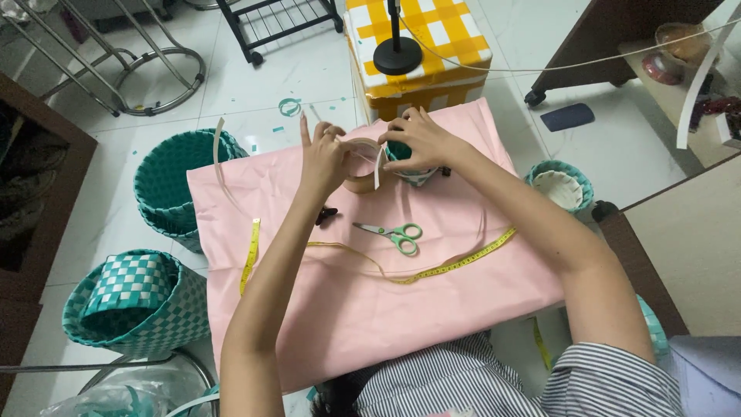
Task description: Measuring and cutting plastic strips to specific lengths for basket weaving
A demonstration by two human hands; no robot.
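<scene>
Both hands meet over the far part of the pink cloth [370, 293], and that cloth serves as landmark here. The left hand [324, 158] curls round a beige coil [361, 166] of flat strip, thumb and fingers closed on its rim, forefinger pointing up. The right hand [423, 139] pinches the coil's loose end from the other side, fingers pressed together, and rests just over a small teal basket [413, 171] that stands on the cloth beneath it. The coil sits between the hands, lifted slightly off the cloth.

Nearer the cloth's middle lie green scissors [395, 234], a black clip [327, 213] and a yellow tape measure [432, 270] that crosses the cloth. Left of the cloth stand larger teal baskets [166, 185], already woven; right of it, another small one with a white inside. As I judge it, several baskets are finished, while the small one under the hands looks part-made, the strip not yet worked in
</scene>
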